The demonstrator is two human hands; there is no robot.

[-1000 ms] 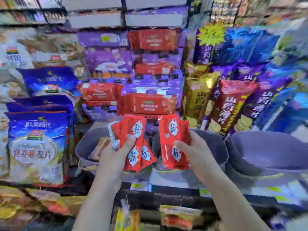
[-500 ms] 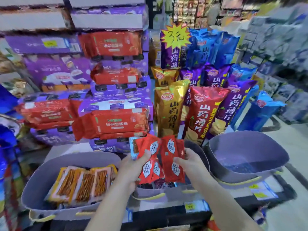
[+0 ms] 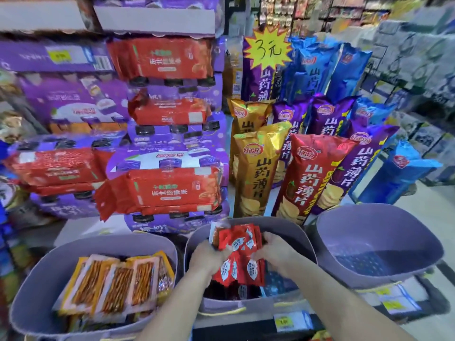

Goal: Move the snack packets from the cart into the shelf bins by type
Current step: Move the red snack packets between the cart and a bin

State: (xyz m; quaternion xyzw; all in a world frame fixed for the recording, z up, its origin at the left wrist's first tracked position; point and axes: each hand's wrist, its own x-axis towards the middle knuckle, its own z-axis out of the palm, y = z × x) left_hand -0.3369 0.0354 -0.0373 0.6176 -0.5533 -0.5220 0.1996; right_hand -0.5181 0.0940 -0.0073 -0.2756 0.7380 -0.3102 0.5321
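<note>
Now that my left hand (image 3: pixel 209 254) and right hand (image 3: pixel 275 249), gripping red packets (image 3: pixel 242 267), have sunk into the middle bin (image 3: pixel 290 227), release should follow.

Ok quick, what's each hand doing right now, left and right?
Left hand: gripping the red snack packets over the middle bin.
Right hand: also gripping the red snack packets, from the other side.

- Three grey bins: one left of the fingers (image 3: pixel 37 291), one beneath them (image 3: pixel 290 228), one to their right (image 3: pixel 344 232).
- Red packets (image 3: pixel 242 263) between the fingers: several, exact number unclear.
- Orange packets (image 3: pixel 115 279), left of the fingers: at least three.
- Beyond the fingers: two gold chip bags (image 3: pixel 256 168), one red chip bag (image 3: pixel 312 173).
</note>
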